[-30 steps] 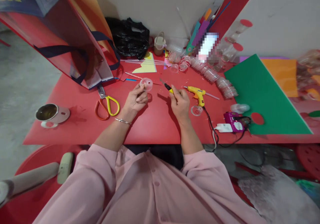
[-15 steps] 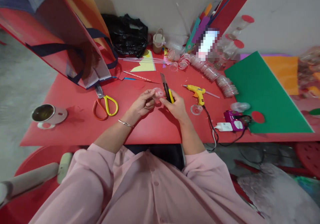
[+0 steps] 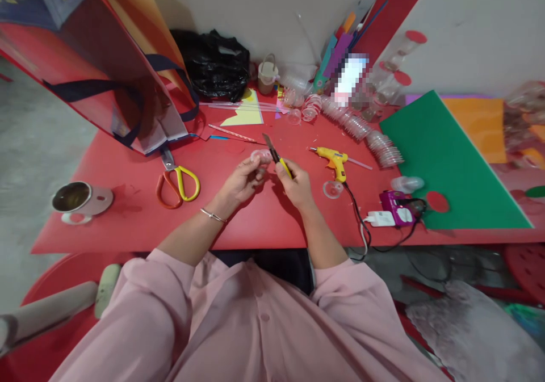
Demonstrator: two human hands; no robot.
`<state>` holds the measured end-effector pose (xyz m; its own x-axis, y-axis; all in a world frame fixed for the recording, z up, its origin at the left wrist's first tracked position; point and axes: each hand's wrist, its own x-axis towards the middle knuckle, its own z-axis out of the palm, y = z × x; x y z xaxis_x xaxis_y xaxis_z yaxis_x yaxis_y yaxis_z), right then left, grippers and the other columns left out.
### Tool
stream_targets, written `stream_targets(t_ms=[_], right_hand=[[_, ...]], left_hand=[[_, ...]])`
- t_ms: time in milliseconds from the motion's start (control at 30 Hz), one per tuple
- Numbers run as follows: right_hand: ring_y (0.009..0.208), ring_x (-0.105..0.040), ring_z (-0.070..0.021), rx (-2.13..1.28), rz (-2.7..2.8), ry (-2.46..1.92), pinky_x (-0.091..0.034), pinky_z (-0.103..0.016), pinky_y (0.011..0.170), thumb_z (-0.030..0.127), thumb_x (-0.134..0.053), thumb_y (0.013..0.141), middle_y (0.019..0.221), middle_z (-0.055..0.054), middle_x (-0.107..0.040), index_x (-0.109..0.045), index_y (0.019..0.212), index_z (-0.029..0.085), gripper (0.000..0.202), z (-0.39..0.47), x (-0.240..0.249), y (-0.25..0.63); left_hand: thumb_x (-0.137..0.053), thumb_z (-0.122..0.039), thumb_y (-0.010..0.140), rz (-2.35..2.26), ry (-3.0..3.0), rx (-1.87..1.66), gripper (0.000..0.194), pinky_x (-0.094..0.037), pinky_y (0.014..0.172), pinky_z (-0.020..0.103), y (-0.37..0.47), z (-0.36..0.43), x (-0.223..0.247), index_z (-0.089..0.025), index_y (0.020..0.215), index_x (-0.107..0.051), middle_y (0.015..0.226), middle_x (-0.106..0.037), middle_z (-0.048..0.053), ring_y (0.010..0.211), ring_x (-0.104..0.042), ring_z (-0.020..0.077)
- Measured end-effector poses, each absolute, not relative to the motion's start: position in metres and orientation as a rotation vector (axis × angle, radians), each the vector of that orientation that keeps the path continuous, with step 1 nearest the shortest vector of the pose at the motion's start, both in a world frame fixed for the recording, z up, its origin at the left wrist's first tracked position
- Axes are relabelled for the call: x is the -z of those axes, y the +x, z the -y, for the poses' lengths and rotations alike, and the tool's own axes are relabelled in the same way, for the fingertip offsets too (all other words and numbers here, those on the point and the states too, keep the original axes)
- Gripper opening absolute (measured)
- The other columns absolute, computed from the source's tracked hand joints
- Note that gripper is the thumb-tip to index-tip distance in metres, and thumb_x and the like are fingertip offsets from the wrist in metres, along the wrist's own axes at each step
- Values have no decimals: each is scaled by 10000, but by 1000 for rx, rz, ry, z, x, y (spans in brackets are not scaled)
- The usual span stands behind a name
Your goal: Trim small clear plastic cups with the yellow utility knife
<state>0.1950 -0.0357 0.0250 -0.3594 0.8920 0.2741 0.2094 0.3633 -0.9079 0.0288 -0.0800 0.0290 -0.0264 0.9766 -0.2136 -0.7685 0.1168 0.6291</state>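
Note:
Over the middle of the red table (image 3: 251, 223), my left hand (image 3: 244, 182) pinches a small clear plastic piece (image 3: 261, 155), its shape partly hidden by the fingers. My right hand (image 3: 294, 184) is wrapped round a black and yellow utility knife (image 3: 279, 158), whose blade points up and to the left, close beside the plastic piece. To the right, a yellow glue gun (image 3: 334, 160) lies with a glue stick in its back, and a clear round lid (image 3: 332, 189) lies just below it. Scissors (image 3: 177, 186) with red and yellow handles lie to the left.
A mug (image 3: 83, 199) stands at the left edge, near a large bag (image 3: 128, 75). Stacked clear cups (image 3: 355, 124) curve along the back right. A green board (image 3: 451, 166) and a purple adapter (image 3: 398, 207) with cables lie at the right.
The plastic piece is tilted and a little further left. The knife has swung to the left, its blade now leaning more over the piece. My right hand has turned with it.

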Motion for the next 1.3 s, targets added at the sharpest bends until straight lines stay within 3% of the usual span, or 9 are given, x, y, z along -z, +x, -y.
stream_targets(t_ms=[100, 233, 567, 1000, 1300], right_hand=[[1010, -677, -214, -795, 1896, -933, -531, -387, 939, 531, -497, 1038, 1092, -89, -734, -737, 1190, 233, 412, 36, -25, 197], [985, -678, -209, -571, 2001, -948, -539, -376, 928, 490, -493, 1052, 1075, -93, -732, -715, 1293, 239, 413, 38, -26, 200], [930, -642, -195, -362, 2061, -971, -521, -342, 881, 451, -523, 1052, 993, -77, -723, -699, 1359, 271, 397, 36, -18, 200], [904, -607, -189, -243, 2065, -957, -493, -341, 875, 442, -532, 1051, 939, -64, -665, -716, 1338, 272, 381, 29, -17, 204], [875, -609, -188, -309, 2064, -960, -502, -341, 842, 449, -532, 1047, 918, -54, -659, -711, 1344, 297, 378, 28, -18, 205]], left_hand=[[-810, -314, 856, -702, 349, -1509, 211, -307, 382, 138, 18, 77, -35, -156, 889, -675, 835, -670, 13, 480, -447, 22], [-755, -304, 914, -722, 356, -1589, 189, -296, 371, 148, 6, 76, -43, -166, 849, -644, 800, -662, 1, 465, -443, 23], [-837, -390, 839, -845, 542, -1698, 281, -311, 380, 140, 0, 74, -40, -158, 839, -679, 723, -644, -9, 452, -436, 22], [-872, -468, 782, -830, 674, -1689, 389, -252, 366, 152, -4, 74, -38, -142, 745, -663, 704, -629, 4, 427, -352, 8], [-854, -432, 811, -921, 632, -1726, 322, -260, 368, 166, 0, 74, -41, -149, 783, -702, 717, -658, 5, 420, -378, 15]])
